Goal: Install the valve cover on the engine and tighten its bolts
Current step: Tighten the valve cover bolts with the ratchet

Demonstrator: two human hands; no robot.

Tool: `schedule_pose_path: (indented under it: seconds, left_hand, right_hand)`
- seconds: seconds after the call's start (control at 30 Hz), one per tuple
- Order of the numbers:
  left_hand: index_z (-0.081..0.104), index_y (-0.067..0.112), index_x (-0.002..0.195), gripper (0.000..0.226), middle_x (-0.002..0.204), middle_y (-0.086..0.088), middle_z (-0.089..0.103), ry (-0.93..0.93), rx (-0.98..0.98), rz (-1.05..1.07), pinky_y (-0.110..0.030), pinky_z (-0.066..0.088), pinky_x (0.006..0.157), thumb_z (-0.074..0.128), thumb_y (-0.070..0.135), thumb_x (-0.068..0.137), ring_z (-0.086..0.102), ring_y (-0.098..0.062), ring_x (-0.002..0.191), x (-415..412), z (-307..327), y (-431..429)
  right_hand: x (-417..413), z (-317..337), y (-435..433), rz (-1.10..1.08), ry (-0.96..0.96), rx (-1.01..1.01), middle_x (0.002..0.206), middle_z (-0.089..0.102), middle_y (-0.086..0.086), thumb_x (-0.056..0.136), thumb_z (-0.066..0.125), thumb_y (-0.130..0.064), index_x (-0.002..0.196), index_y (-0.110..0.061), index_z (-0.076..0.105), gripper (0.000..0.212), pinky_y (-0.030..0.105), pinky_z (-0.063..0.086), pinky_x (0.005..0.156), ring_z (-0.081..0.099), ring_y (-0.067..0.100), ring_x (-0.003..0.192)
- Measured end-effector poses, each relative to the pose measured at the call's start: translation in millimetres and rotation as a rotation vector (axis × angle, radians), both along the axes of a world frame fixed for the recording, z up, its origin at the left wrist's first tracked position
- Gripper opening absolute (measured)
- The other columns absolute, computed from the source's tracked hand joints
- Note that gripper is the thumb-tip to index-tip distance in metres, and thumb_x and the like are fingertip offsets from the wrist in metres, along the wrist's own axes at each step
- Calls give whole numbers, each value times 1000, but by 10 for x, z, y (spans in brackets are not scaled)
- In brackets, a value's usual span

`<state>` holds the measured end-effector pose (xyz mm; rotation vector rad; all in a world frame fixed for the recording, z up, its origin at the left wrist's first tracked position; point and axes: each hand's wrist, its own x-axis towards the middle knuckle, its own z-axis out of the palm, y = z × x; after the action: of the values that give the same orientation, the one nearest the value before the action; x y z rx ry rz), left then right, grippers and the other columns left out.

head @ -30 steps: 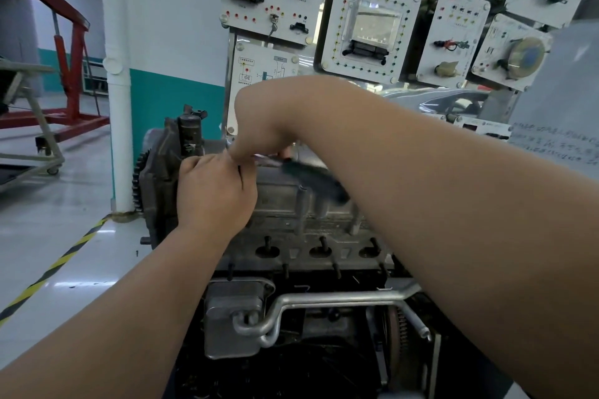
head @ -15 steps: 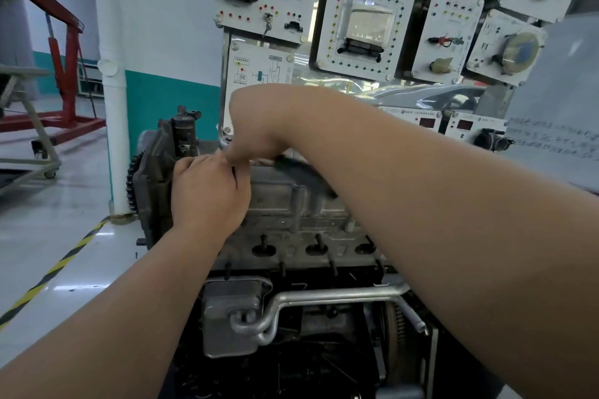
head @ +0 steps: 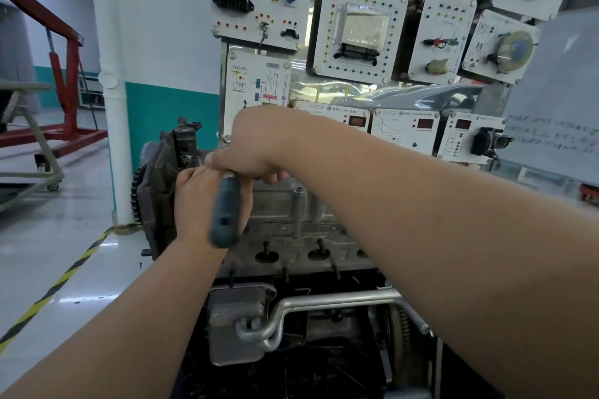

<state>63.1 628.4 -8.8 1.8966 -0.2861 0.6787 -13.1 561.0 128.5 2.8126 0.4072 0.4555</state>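
below right hand (head: 256, 146) (gripping ratchet (head: 225, 214)) and left hand (head: 196, 204) lies valve cover (head: 282, 207).

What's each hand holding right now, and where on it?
Right hand grips the teal-handled wrench at its metal head end, with the handle free. Left hand sits against the engine beneath it; whether it holds anything cannot be told.

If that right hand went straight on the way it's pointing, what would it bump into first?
Probably the dark upright part at the left end of the engine, just beyond the right hand; depth is unclear.
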Motion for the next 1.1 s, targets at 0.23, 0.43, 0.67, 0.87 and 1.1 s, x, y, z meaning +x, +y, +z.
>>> schedule_pose_path:
  seconds: [0.23, 0.43, 0.67, 0.87, 1.1]
  left_hand:
    - [46, 20, 62, 40, 53, 9, 41, -137, 205, 143, -33, 34, 81, 25, 35, 93, 41, -16, 57, -171, 127, 44]
    - [49, 19, 67, 42, 56, 8, 43, -230, 336, 235, -35, 33, 85, 22, 39, 93, 44, -17, 61, -156, 113, 39]
    - [38, 20, 60, 34, 55, -10, 55, -261, 326, 279, -38, 39, 69, 39, 27, 93, 59, -33, 61, -197, 85, 11]
    - [31, 26, 55, 35, 51, 11, 31, -221, 389, 228, -37, 36, 82, 44, 23, 88, 45, -23, 58, -149, 97, 40]
    - [48, 17, 61, 49, 54, 5, 44, -253, 401, 267, -38, 36, 86, 19, 40, 93, 44, -19, 58, -138, 111, 37]
  right_hand:
    - [29, 175, 15, -5, 34, -156, 66, 46, -3, 94, 56, -36, 71, -16, 52, 31, 20, 30, 49, 42, 9, 56]
    - [46, 122, -22, 16, 15, -206, 87, 63, 4, 93, 55, -27, 101, -12, 68, 22, 20, 32, 49, 44, 13, 65]
    - [77, -2, 70, -26, -77, 54, 62, 50, -6, 91, 50, -53, 81, -15, 48, 39, 27, 40, 53, 47, 8, 53]
    - [-6, 95, 55, 4, 20, -104, 70, 47, -4, 95, 51, -40, 90, -18, 49, 23, 18, 31, 49, 42, 6, 56]
    - [23, 116, -39, 46, 6, -164, 86, 54, -4, 96, 54, -26, 102, -16, 60, 13, 17, 28, 50, 42, 5, 62]
